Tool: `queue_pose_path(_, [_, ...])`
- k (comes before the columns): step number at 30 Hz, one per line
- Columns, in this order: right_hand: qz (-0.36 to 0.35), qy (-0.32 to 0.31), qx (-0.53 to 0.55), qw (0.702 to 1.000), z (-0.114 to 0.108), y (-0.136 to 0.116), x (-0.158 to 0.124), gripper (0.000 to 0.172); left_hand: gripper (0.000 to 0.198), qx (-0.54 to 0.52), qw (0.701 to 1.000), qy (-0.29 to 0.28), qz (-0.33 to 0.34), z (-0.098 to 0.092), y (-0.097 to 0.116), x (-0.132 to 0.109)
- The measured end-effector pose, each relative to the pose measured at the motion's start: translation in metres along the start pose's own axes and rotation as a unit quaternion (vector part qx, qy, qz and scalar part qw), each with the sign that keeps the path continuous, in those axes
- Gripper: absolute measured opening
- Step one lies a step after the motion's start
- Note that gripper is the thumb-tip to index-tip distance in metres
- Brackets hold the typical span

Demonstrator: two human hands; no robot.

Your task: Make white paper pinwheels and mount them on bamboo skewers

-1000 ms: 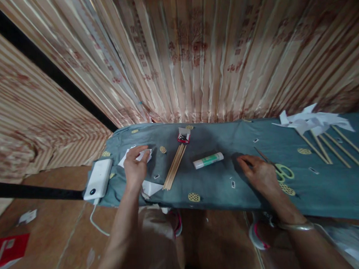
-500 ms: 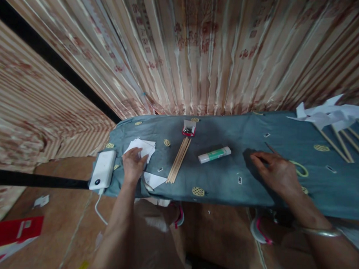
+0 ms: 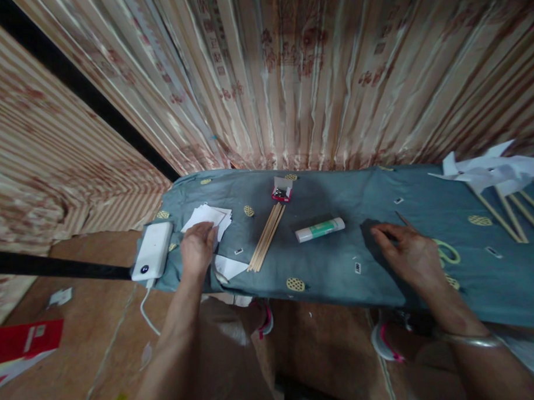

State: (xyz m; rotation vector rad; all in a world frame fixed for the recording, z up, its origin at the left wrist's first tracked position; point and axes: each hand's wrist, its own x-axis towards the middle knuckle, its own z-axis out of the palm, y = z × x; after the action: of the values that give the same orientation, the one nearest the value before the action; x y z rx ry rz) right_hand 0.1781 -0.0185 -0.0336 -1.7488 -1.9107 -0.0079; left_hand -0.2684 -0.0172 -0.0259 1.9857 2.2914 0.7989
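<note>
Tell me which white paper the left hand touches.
The stack of squares beside the white power bank: the left hand rests on its near edge. The single loose sheet lies by the wrist, at the front edge.

Glue stick lies right of sticks; pin box behind them. Power bank at left edge of cloth.

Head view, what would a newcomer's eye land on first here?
The two hands on the blue cloth: the left hand rests on a stack of white paper near the left end, and the right hand lies over green scissors to the right. Between them lie a bundle of sticks and a glue stick, and white pinwheels sit at the far right edge.
</note>
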Motion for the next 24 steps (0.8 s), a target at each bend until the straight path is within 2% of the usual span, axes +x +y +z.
queue_pose_path(4, [0.003, -0.006, -0.002, 1.0, 0.003, -0.001, 0.001, 0.04, 0.036, 0.04, 0.999, -0.001, 0.007, 0.0, 0.004, 0.001])
queue_pose_path(11, [0.001, -0.017, 0.002, 1.0, 0.004, -0.003, 0.001, 0.041, 0.038, 0.09, 0.995, 0.015, -0.046, 0.0, 0.006, 0.008])
queue_pose_path(18, [-0.007, -0.009, 0.003, 1.0, 0.002, -0.003, 0.002, 0.043, 0.035, 0.019, 0.994, 0.032, -0.105, -0.002, 0.005, 0.013])
queue_pose_path(24, [-0.008, -0.01, -0.009, 1.0, 0.001, -0.002, 0.001, 0.043, 0.027, -0.1, 0.979, 0.037, -0.171, -0.002, 0.005, 0.015])
